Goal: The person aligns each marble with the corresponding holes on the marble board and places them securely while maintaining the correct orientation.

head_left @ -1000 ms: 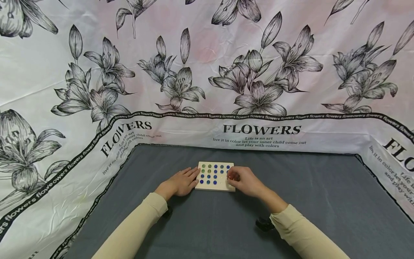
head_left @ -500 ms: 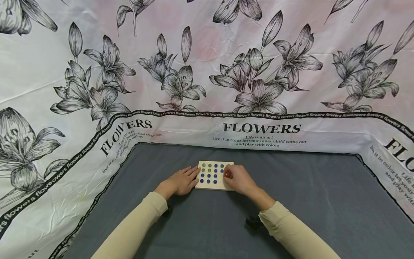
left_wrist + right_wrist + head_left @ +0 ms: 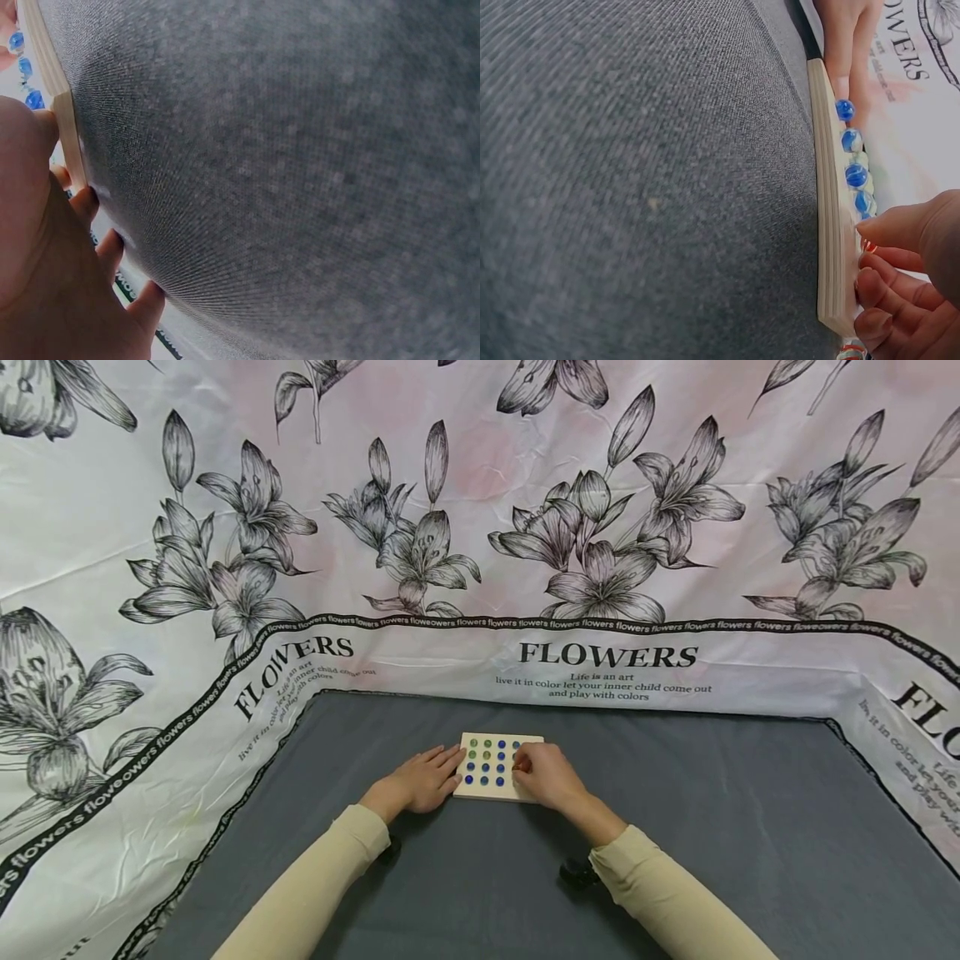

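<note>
A pale wooden board (image 3: 517, 792) lies on the grey cloth, carrying rows of blue marbles (image 3: 500, 768) and several green marbles (image 3: 473, 755) at its far left corner. My left hand (image 3: 422, 783) lies flat at the board's left side, its thumb and fingertips touching the edge in the left wrist view. Over the right part of the board, my right hand (image 3: 551, 772) pinches a small red marble (image 3: 868, 245) between thumb and forefinger, close to the board's top. That hand covers the right-hand marbles in the head view. The held marble is mostly hidden by the fingers.
Grey cloth (image 3: 480, 877) covers the table around the board. A white floral sheet (image 3: 480, 552) hangs behind. Black wrist-worn devices (image 3: 579, 875) show under the forearms. A clear marble with red streaks (image 3: 852, 349) shows past the board's end in the right wrist view.
My right hand has moved a little to the left over the board, still pinching the marble. The left hand has stayed in place at the board's edge.
</note>
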`<state>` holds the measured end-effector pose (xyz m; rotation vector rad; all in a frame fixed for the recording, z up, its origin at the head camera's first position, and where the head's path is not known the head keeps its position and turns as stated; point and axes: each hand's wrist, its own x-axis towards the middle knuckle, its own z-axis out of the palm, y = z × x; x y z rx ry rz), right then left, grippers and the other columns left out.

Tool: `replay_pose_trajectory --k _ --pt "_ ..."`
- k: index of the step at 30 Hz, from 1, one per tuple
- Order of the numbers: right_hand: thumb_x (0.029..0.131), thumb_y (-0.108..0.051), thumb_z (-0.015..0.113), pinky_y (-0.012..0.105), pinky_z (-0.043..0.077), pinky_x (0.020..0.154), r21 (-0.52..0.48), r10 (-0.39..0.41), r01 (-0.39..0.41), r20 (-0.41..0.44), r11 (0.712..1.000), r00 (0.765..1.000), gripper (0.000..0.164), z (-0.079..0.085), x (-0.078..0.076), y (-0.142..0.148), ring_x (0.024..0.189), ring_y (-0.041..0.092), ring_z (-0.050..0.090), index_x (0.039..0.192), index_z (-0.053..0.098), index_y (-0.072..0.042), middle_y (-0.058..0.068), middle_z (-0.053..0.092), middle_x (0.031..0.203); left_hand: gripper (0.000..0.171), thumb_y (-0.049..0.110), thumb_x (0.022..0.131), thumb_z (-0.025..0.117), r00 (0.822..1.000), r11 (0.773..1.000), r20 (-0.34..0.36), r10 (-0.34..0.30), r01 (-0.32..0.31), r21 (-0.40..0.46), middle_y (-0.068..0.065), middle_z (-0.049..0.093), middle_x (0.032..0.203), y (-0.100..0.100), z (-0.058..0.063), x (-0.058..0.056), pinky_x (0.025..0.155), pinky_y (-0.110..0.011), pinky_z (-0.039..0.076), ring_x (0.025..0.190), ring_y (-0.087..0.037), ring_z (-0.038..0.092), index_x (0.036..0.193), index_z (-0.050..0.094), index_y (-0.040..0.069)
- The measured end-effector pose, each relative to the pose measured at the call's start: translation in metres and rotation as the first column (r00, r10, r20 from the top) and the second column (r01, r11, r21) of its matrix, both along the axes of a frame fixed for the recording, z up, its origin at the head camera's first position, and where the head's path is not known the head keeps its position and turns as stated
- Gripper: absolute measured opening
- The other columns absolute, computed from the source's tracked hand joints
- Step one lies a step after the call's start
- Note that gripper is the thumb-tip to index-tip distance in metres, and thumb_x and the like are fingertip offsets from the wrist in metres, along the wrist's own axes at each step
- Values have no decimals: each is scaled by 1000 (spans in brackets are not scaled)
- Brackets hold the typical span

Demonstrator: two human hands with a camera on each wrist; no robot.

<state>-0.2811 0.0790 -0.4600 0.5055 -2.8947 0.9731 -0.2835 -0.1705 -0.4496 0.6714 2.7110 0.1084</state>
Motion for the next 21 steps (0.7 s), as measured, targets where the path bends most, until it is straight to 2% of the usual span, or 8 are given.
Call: replay_pose_trajectory --k 7,13,21 --pt "90 -7 77 36 55 70 -9 20 -20 -8 1000 1000 7 -1 1 3 76 15 63 97 75 -6 2 69 86 60 42 113 29 1000 1000 4 10 -10 -8 0 13 172 0 -8 -3 127 -51 15 158 -28 12 167 14 20" --pt "91 -4 75 36 54 70 -4 64 -64 -21 998 998 9 2 5 8 76 15 61 100 74 -4 4 68 89 59 41 113 30 1000 1000 4 -1 1 -1 -2 16 172 0 -2 0 126 -51 17 158 -28 15 166 18 18" --pt "93 -3 71 34 53 67 5 117 -116 -41 993 992 14 16 12 20 77 14 60 107 73 -2 7 68 96 58 40 113 32 1000 1000 -9 -10 10 11 -2 19 171 -1 0 1 126 -51 19 157 -28 17 166 21 17"
